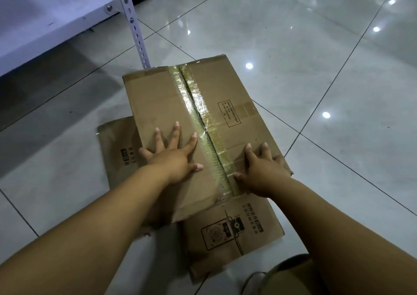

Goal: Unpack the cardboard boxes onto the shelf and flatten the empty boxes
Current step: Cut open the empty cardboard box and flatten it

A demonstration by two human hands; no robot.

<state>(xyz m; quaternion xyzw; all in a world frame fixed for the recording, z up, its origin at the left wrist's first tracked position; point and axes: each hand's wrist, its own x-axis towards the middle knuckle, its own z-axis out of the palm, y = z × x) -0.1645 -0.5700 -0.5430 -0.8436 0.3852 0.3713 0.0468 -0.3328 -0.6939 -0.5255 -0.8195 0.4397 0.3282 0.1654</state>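
Floor [316,46]: glossy pale tiles with dark grout lines fill the view, ceiling lights mirrored as bright spots toward 2 o'clock.
Shelf [45,12]: a white metal shelf board sits at 10 o'clock, bolted to a perforated upright post [133,23] that comes down to the floor just behind the cartons.
Top carton [171,105]: a brown cardboard box, collapsed flat, lies at centre frame, its long axis running from 6 toward 12 o'clock; a printed black-bordered label [229,114] sits on its right half.
Lower carton [234,231]: a second flattened box with black printed graphics lies on the floor beneath the first, showing at 6 o'clock and again at 9 o'clock.
Tape seam [198,118]: a strip of yellowed clear tape runs the length of the top carton, split along its middle.
Left hand [173,157]: fingers spread straight, palm pressed flat on the top carton left of the seam.
Right hand [261,168]: palm down on the carton right of the seam, fingers extended, thumb touching the tape edge, gripping nothing.
Cable [252,279]: a thin grey loop at 5 o'clock, by an olive-coloured object at the frame's lower edge that cannot be identified.
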